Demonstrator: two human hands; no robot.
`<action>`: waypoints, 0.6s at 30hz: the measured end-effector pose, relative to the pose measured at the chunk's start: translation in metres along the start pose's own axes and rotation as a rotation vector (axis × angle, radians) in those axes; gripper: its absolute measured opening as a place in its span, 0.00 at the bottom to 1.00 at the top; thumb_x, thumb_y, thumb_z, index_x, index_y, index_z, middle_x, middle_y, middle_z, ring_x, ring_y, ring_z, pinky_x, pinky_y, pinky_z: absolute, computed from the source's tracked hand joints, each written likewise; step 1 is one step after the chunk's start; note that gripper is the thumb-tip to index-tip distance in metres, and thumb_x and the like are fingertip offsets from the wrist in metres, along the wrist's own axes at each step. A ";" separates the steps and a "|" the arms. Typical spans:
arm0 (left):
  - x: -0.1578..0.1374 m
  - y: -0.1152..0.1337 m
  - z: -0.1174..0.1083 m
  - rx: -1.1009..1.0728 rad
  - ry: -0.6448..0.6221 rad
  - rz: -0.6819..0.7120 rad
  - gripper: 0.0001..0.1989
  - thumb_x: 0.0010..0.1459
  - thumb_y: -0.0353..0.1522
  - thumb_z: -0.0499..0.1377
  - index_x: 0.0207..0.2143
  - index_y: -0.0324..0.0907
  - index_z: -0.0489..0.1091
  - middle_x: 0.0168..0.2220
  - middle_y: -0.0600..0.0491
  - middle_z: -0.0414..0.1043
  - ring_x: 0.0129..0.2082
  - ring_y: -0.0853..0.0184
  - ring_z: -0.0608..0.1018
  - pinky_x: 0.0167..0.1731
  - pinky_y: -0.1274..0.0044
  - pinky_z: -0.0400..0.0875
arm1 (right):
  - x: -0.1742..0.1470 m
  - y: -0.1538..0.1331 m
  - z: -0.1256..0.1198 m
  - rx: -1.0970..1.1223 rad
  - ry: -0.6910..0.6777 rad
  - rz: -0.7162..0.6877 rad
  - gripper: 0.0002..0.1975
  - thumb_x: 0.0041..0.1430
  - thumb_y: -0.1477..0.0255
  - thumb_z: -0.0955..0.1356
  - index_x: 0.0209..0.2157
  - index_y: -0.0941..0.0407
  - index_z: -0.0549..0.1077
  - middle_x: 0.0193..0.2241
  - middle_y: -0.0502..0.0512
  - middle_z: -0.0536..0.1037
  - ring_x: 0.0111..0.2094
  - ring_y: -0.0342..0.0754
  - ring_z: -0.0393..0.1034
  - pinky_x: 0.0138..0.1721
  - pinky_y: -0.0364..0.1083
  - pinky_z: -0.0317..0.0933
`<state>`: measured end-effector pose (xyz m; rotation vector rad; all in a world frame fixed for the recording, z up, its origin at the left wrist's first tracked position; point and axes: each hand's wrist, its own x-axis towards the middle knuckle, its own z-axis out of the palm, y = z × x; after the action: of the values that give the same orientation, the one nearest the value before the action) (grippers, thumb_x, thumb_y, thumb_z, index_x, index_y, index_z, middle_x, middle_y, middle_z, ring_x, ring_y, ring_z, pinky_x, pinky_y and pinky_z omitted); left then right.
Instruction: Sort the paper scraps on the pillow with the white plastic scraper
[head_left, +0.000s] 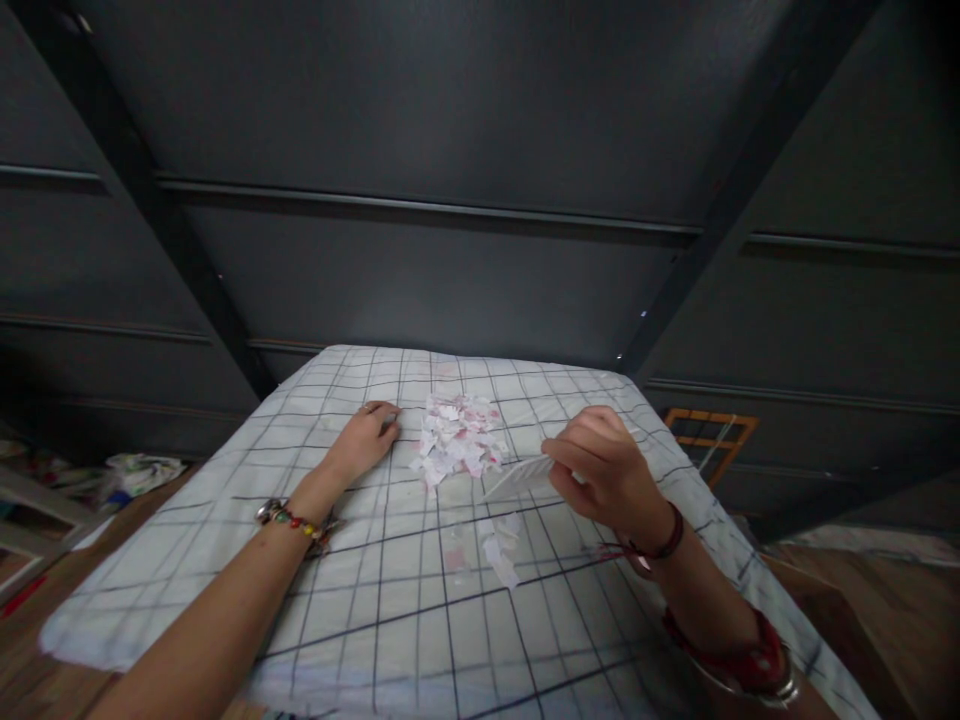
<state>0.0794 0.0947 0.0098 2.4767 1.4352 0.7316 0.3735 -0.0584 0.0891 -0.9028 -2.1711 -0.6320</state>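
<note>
A heap of torn paper scraps (459, 440), white with pinkish-red marks, lies on the checked tablecloth (337, 610). My right hand (600, 465), to the right of the heap, pinches a thin flat white card (519, 478) with ridges or slots along it. The card is tilted, and its far end comes close to the heap's lower right edge. Left of the heap, my left hand (367, 437) rests on the cloth with thumb and fingers a little apart, seemingly holding nothing. Nearer to me lie several loose paper scraps (501, 550), below the card.
A dark panelled wall (442, 270) stands directly behind the table. To the right, a wooden frame (712, 435) leans low near the wall. Crumpled cloth (142, 472) lies at the left, beside a pale wooden rack (45, 520).
</note>
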 end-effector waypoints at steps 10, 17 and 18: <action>0.001 0.001 -0.001 -0.016 0.012 0.007 0.15 0.55 0.33 0.49 0.42 0.42 0.71 0.45 0.47 0.74 0.48 0.59 0.72 0.54 0.64 0.66 | 0.000 0.001 -0.003 0.072 -0.017 -0.029 0.09 0.53 0.81 0.60 0.26 0.55 0.67 0.20 0.46 0.65 0.25 0.44 0.57 0.35 0.48 0.56; 0.000 0.003 -0.004 0.008 -0.016 0.015 0.16 0.56 0.34 0.49 0.43 0.39 0.71 0.47 0.44 0.73 0.49 0.58 0.72 0.55 0.64 0.65 | 0.000 -0.007 0.009 -0.042 0.047 0.011 0.10 0.55 0.83 0.61 0.34 0.55 0.69 0.24 0.49 0.70 0.30 0.46 0.60 0.36 0.48 0.56; 0.000 0.004 -0.004 0.006 -0.015 0.017 0.16 0.56 0.34 0.49 0.43 0.40 0.71 0.46 0.45 0.73 0.49 0.58 0.72 0.55 0.64 0.65 | 0.001 -0.009 0.011 -0.063 0.032 0.009 0.10 0.56 0.83 0.61 0.34 0.55 0.70 0.25 0.50 0.70 0.31 0.47 0.60 0.36 0.48 0.56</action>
<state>0.0803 0.0927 0.0148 2.4958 1.4150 0.7117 0.3618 -0.0565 0.0813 -0.9293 -2.1283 -0.7092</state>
